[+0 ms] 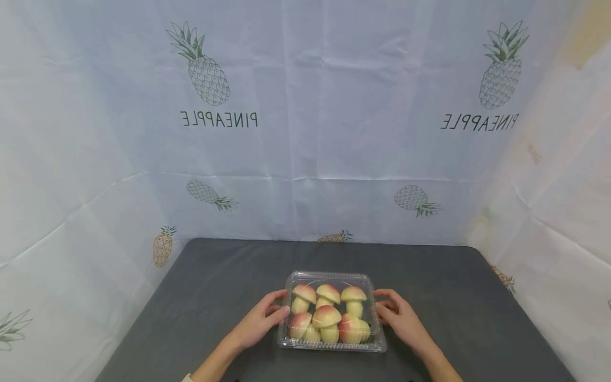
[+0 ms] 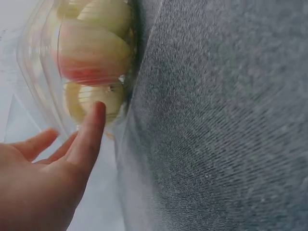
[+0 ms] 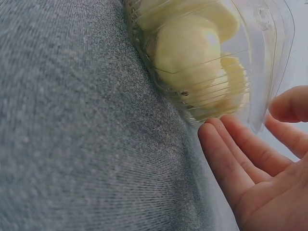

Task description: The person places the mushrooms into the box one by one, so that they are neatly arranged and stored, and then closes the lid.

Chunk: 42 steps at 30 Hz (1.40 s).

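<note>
A clear plastic food box point(image 1: 331, 346) with ribbed edges sits on the dark table between my two hands. Inside are several mushroom-shaped pieces point(image 1: 326, 316), with red-and-yellow rounded caps on pale yellow stems. My left hand point(image 1: 260, 318) is at the box's left side, fingertips right at its wall and fingers extended. On the opposite side, my right hand point(image 1: 400, 319) has its fingertips right at the right wall. In the right wrist view, the fingers point(image 3: 226, 161) reach nearly straight toward the ribbed corner of the box. The left wrist view has the left fingers point(image 2: 86, 139) similarly extended.
The dark grey tabletop point(image 1: 229, 281) has rounded back corners. White cloth point(image 1: 343, 138) with pineapple prints and mirrored lettering hangs behind the table and along both sides.
</note>
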Each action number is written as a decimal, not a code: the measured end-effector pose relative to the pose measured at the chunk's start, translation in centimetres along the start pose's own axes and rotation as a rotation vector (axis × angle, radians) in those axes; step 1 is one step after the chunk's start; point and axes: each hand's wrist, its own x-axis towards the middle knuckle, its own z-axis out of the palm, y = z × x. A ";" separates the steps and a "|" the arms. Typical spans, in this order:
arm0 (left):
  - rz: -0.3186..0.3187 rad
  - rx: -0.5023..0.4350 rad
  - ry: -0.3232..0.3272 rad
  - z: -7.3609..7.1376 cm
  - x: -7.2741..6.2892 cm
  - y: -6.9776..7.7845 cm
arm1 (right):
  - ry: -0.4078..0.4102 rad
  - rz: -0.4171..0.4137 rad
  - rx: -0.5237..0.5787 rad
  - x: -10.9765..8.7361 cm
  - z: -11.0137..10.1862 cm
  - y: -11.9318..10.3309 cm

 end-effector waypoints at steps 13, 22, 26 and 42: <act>-0.031 0.050 -0.003 1.3 -0.8 -0.3 | -0.027 -0.036 -0.033 -0.4 -0.2 -0.5; -0.040 0.142 0.016 2.0 -0.8 -0.4 | -0.150 -0.028 -0.025 -1.4 -1.1 -1.1; -0.052 0.161 0.021 2.1 -0.6 -0.2 | -0.218 -0.021 -0.028 -1.9 -1.5 -1.5; -0.048 0.210 0.029 2.0 0.7 -0.1 | -0.311 0.030 -0.054 -2.2 -0.5 -1.9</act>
